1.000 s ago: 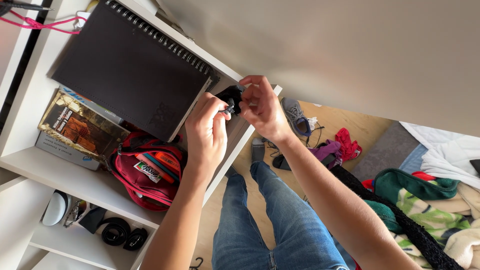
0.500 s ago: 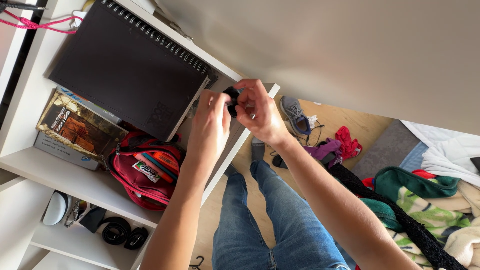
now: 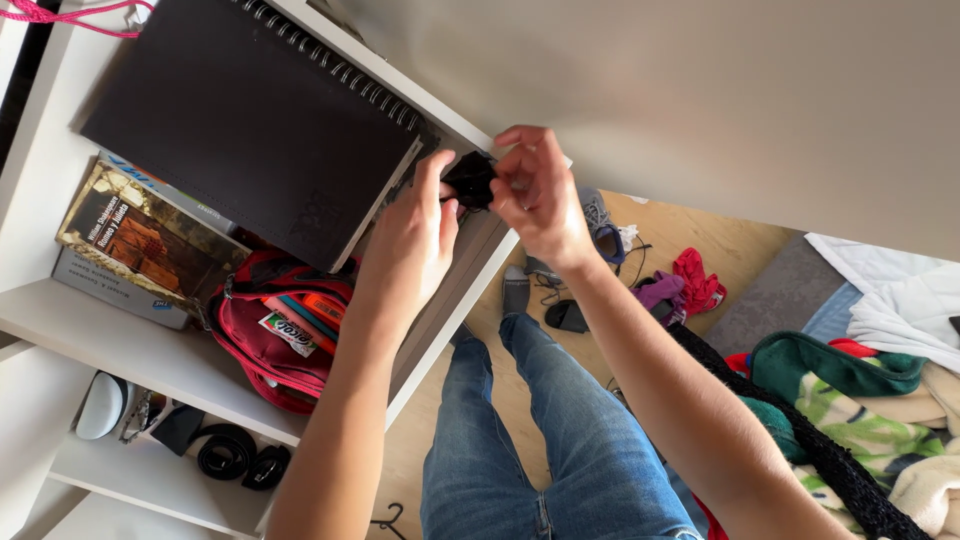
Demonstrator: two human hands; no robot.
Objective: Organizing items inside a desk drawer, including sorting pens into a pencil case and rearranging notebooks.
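Small black object [image 3: 468, 181], half hidden by fingers [image 3: 520, 165]

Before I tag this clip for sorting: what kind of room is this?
Probably a bedroom: white shelves holding books and a pink pouch, clothes scattered on the wooden floor, and blankets heaped at the right.

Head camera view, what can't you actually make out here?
- Small black object: mostly covered by the left hand and right hand, so its kind is unclear.
- Dark spiral notebook: top cut off by the frame edge.
- Red bag: partly behind the left forearm.
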